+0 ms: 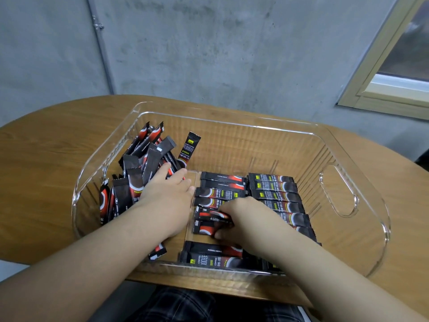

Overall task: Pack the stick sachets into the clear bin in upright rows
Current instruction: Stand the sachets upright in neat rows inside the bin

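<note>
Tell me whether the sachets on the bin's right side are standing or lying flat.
Lying flat. The black stick sachets lie lengthwise in stacked rows on the clear plastic bin's floor, printed faces up.

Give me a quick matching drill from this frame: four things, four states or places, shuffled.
Things:
1. left hand
2. right hand
3. upright sachets
4. bin handle

States or places:
A. lean against the bin's left wall
B. cut-out in the right wall
C. fingers straight, pressed against the standing bunch
D. fingers curled round flat sachets

Pairs: 1-C, 2-D, 3-A, 4-B
</note>
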Demonstrator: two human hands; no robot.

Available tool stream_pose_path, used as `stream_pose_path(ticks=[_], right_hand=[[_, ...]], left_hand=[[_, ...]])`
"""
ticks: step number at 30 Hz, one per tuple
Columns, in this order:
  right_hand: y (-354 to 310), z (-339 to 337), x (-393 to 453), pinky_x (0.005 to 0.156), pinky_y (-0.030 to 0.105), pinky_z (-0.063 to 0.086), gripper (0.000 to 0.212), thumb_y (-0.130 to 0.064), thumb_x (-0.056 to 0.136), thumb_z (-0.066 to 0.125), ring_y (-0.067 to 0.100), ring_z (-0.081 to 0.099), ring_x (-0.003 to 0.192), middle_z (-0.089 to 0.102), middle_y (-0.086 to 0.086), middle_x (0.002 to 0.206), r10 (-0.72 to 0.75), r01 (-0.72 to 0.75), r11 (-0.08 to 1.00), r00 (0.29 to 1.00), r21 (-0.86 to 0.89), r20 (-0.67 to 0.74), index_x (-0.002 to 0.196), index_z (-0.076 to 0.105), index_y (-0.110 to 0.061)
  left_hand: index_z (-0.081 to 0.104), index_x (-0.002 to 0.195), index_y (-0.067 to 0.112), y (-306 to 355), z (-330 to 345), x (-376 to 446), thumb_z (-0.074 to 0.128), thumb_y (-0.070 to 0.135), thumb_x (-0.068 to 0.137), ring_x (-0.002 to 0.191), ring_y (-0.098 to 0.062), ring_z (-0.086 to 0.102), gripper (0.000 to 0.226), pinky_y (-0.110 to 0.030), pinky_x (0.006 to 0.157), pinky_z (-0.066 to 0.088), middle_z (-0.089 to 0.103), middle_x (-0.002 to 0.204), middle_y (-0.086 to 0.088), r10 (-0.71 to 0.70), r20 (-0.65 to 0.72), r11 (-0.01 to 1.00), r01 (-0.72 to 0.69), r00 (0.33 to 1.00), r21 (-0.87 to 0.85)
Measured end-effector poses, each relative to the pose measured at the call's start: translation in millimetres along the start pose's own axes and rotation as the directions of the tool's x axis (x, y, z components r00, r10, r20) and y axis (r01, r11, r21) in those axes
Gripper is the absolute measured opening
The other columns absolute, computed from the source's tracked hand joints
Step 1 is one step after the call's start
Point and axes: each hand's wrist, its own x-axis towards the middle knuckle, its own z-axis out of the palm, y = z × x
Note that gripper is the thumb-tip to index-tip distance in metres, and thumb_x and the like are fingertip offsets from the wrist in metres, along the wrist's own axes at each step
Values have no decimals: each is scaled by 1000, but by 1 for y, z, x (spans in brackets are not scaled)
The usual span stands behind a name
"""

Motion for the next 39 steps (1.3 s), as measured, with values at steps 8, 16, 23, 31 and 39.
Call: stream_pose_path(ticks=[8,16,23,31,39], right_hand=[[24,-16,11,56,30,40,29,-25,84,66,26,54,71,50,0,66,190,-190,982,981,-5,-41,66,45,-18],[32,-28,39,48,27,32,31,-27,92,58,20,47,56,47,1,61,271,-262,962,954,80,-129,67,46,-14],[30,-13,39,59,32,44,14,-17,88,56,30,60,77,64,12,79,160,-127,976,968,175,-192,87,63,-5],[23,-21,24,57,27,44,17,-25,84,64,23,59,71,65,6,78,83,-80,990,996,114,-23,87,65,-9],[22,-13,17,54,21,37,11,-24,85,65,15,52,69,57,-5,71,21,-23,998,999,61,39,77,62,-19]], left_hand=[[9,153,17,0,0,-1,25,40,103,148,-23,-7,58,-51,115,-7,7,161,-2,1,-19,1000,-1,1000,-1],[8,153,18,-1,1,-1,26,39,103,148,-25,-5,57,-52,115,-4,9,161,-3,3,-23,1000,-2,1000,26],[4,153,22,-1,4,1,25,37,103,147,-25,-6,57,-52,115,-7,7,161,-2,-4,-22,1000,4,1000,-4],[4,153,23,-1,4,1,24,36,103,147,-25,-6,56,-52,115,-7,8,161,-3,4,-37,1000,-5,999,-13],[7,153,20,-2,4,1,24,35,103,148,-25,-5,55,-52,116,-5,8,161,-3,7,-44,1000,-8,999,-24]])
